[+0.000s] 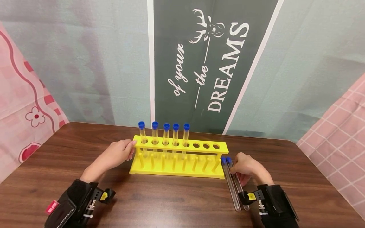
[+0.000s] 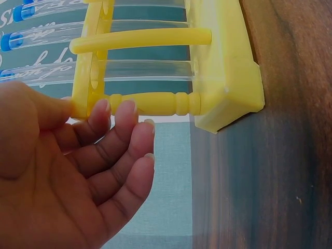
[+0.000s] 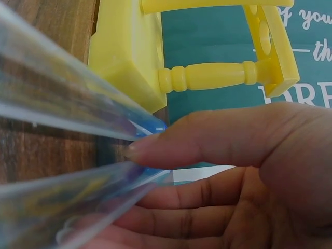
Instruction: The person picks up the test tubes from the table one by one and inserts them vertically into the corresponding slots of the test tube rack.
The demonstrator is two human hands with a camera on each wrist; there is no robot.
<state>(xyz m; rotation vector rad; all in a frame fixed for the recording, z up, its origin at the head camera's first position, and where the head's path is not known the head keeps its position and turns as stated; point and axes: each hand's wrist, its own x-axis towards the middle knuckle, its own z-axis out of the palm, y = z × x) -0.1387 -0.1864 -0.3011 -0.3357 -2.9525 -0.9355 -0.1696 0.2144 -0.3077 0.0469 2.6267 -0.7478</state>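
Note:
A yellow test tube rack (image 1: 176, 173) stands on the table. Several clear test tubes with blue caps (image 1: 186, 127) are upright in its left holes; the three right holes hold none. At the rack's left end, my left hand (image 1: 118, 152) pinches the top plate between thumb and index finger, its other fingers loosely bent beside the end post (image 2: 150, 104). Two more capped tubes lie beside the rack's right end. My right hand (image 1: 247, 166) holds the right-hand tube (image 1: 238, 186) near its cap, thumb on one side and fingers on the other. The left-hand tube (image 1: 231, 186) lies alongside, nearer the rack.
The brown wooden table (image 1: 159, 202) extends in front of the rack and to both sides. Behind it hangs a grey-green cloth (image 1: 125, 63) with white lettering. Pink patterned cloths hang at left and right. A row of yellow pegs (image 1: 174, 162) rises from the rack's base.

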